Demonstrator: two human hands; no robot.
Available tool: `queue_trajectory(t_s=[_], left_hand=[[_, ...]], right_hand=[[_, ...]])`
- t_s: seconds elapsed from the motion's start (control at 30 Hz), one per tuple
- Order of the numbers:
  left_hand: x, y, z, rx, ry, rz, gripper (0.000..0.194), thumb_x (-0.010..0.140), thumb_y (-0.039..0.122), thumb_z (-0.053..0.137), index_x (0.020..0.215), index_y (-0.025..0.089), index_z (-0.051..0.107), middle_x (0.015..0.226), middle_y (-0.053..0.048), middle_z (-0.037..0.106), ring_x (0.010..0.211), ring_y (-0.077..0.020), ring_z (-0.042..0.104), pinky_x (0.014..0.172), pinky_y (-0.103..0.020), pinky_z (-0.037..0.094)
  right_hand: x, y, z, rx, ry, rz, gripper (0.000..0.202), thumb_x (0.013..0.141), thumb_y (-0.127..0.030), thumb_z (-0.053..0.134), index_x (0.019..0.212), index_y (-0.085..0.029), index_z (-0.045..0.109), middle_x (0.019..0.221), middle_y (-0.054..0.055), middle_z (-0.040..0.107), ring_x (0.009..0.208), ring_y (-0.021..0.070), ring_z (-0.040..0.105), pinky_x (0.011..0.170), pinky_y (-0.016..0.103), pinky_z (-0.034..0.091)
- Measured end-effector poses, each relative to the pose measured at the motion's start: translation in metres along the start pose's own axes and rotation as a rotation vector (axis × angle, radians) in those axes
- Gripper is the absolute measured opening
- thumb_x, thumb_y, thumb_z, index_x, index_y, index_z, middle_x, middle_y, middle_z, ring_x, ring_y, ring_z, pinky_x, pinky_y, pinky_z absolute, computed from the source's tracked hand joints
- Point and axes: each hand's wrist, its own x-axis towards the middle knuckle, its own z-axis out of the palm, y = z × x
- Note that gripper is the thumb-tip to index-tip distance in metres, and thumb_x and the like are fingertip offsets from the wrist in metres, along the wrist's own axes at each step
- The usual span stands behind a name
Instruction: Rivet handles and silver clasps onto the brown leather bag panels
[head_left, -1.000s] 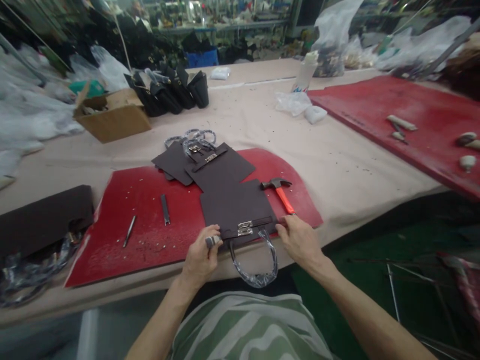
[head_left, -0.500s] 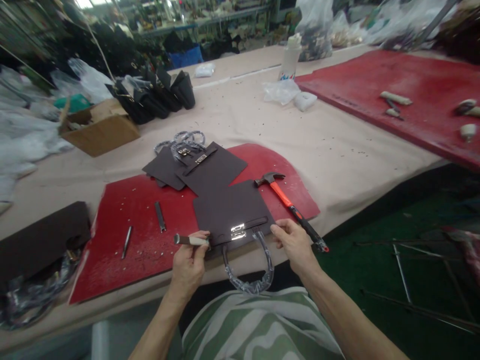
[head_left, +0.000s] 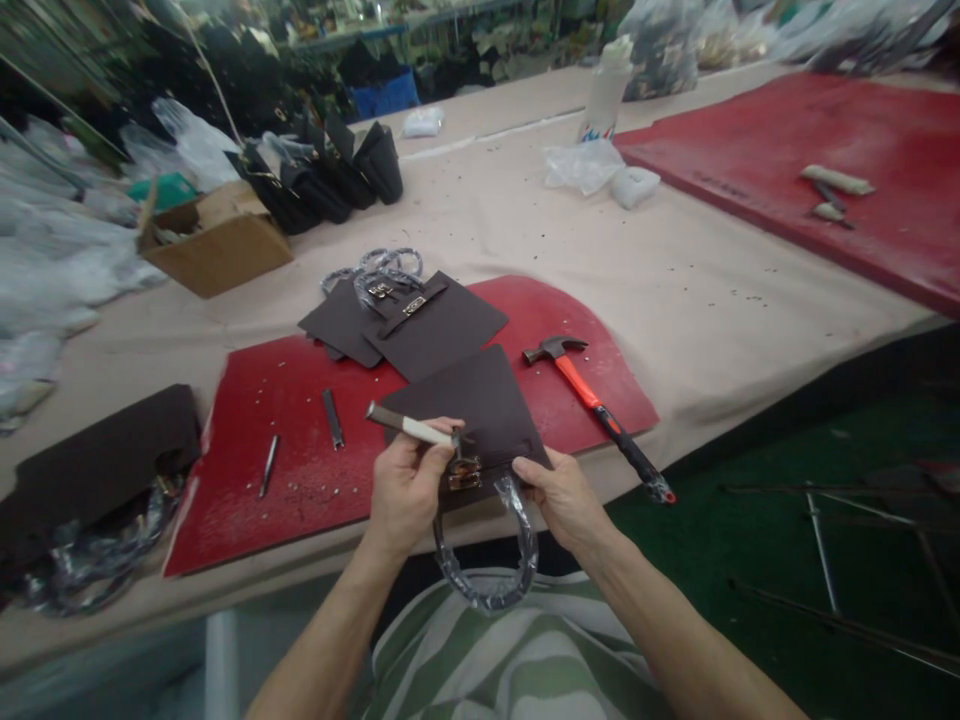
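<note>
My left hand is closed around a punch-like tool with a dark end and a pale wrapped grip. The tool slants over a dark brown leather bag panel, beside a shiny metal clasp. Thumb on top, my right hand grips the panel's near right corner. From the panel's near edge a plastic-wrapped bag handle loops toward my striped shirt. The near left edge of the panel is hidden behind my left hand.
Under the panel lies a red board, with a claw hammer, a metal rod and a dark metal bar on it. More brown panels overlap behind. A cardboard box stands at the back left.
My left hand has brought the tool rightward over the panel, close to the clasp. The panel now tilts, and my right hand has shifted inward onto its corner. The camera view has shifted slightly.
</note>
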Motion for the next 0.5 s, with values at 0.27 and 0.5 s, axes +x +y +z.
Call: queue_trajectory(t_s=[0.27, 0.5], left_hand=[[0.015, -0.001, 0.037, -0.156, -0.097, -0.141, 0.015, 0.089, 0.029, 0.062, 0.097, 0.016, 0.068, 0.104, -0.008, 0.074, 0.098, -0.0194, 0.068, 0.090, -0.032, 0.055], [0.010, -0.002, 0.027, -0.252, -0.096, -0.194, 0.016, 0.090, 0.029, 0.064, 0.099, 0.015, 0.067, 0.106, -0.010, 0.073, 0.099, -0.0195, 0.068, 0.090, -0.030, 0.053]], right_hand=[[-0.001, 0.010, 0.005, 0.133, -0.065, 0.005, 0.030, 0.072, -0.041, 0.085, 0.085, -0.019, 0.071, 0.073, 0.001, 0.063, 0.059, 0.0143, 0.051, 0.056, 0.025, 0.044], [0.003, 0.020, 0.004, 0.223, -0.123, 0.049, 0.032, 0.069, -0.041, 0.088, 0.083, -0.018, 0.071, 0.071, 0.002, 0.063, 0.055, 0.0135, 0.049, 0.048, 0.024, 0.037]])
